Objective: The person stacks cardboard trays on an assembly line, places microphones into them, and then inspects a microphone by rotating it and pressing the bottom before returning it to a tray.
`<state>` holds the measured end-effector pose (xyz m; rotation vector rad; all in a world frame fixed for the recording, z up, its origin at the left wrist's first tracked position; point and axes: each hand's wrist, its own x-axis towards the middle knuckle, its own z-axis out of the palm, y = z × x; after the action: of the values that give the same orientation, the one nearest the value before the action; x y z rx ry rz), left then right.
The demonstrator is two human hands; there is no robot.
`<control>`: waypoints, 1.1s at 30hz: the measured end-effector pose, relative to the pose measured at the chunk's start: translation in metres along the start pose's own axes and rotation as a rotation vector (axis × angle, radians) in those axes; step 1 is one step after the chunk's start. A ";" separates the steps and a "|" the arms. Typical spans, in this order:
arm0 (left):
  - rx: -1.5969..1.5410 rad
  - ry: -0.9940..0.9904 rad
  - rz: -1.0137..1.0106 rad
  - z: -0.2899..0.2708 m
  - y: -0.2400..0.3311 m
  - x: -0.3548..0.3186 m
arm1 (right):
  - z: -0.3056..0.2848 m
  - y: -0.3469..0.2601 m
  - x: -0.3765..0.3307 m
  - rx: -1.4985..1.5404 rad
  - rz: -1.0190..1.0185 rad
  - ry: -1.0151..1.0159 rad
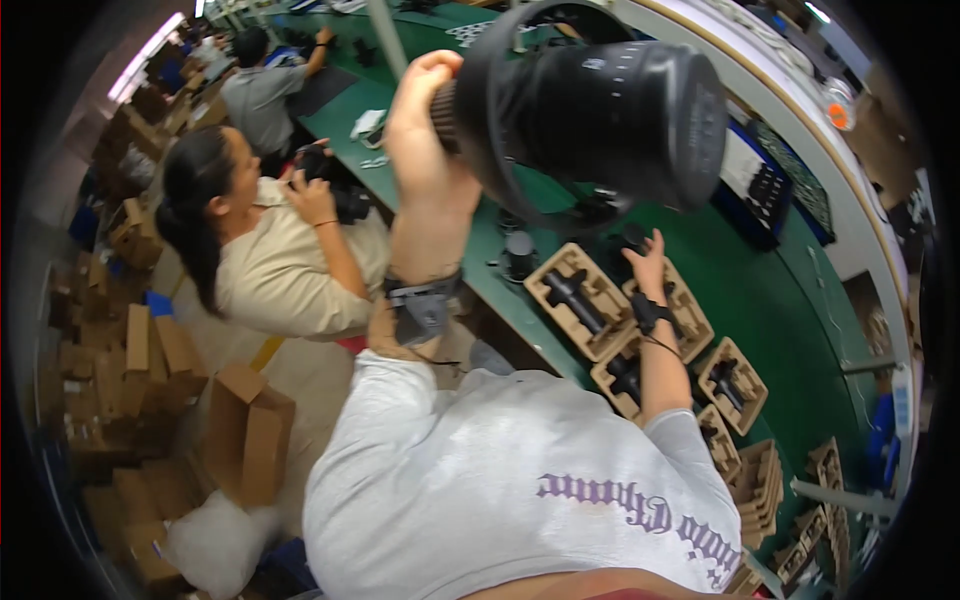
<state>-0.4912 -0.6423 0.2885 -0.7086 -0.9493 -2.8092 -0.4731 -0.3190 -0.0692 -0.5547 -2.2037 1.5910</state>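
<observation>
A large black camera lens (600, 115) fills the upper middle, raised close to me and lying sideways. My left hand (430, 125) is closed around its ribbed left end, with the fingertips partly hidden behind it. A wide black ring like a lens hood (487, 100) encircles the lens beside that hand. My right hand (648, 268) reaches over the moulded pulp trays, its fingers closed around a small dark round piece (630, 238), too blurred to name. Below it, a brown pulp tray (700, 325) shows partly behind my wrist. Another tray (600, 345) to its left holds a black tubular part (577, 300).
A green workbench (800, 330) runs along my right. More pulp trays (757, 490) are stacked nearer me. A blue-edged tray (750, 185) with small dark parts stands beyond. One co-worker (290, 250) at left handles a black camera. Cardboard boxes (250, 430) crowd the floor.
</observation>
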 end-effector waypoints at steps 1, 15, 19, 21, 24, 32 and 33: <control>0.026 0.000 -0.005 0.003 -0.002 0.002 | -0.002 0.004 0.001 0.031 0.019 0.013; 0.206 0.018 -0.035 0.013 -0.015 0.004 | -0.014 -0.013 -0.016 0.084 0.153 0.051; 0.221 0.026 -0.037 0.010 -0.021 0.005 | -0.016 -0.017 -0.019 0.098 0.171 0.044; 0.227 0.030 -0.036 0.009 -0.023 0.007 | -0.018 -0.017 -0.019 0.126 0.181 0.035; 0.250 0.041 -0.029 0.005 -0.025 0.009 | -0.017 -0.013 -0.021 0.170 0.173 0.056; 0.940 -0.004 0.429 -0.036 0.002 0.017 | -0.049 -0.023 -0.042 0.350 0.061 0.044; 1.158 -0.037 0.563 -0.052 0.006 0.013 | -0.059 -0.044 -0.059 0.377 0.077 0.032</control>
<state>-0.5220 -0.6774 0.2617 -0.6532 -1.7352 -1.3978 -0.3970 -0.3144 -0.0131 -0.5500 -1.8112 1.9596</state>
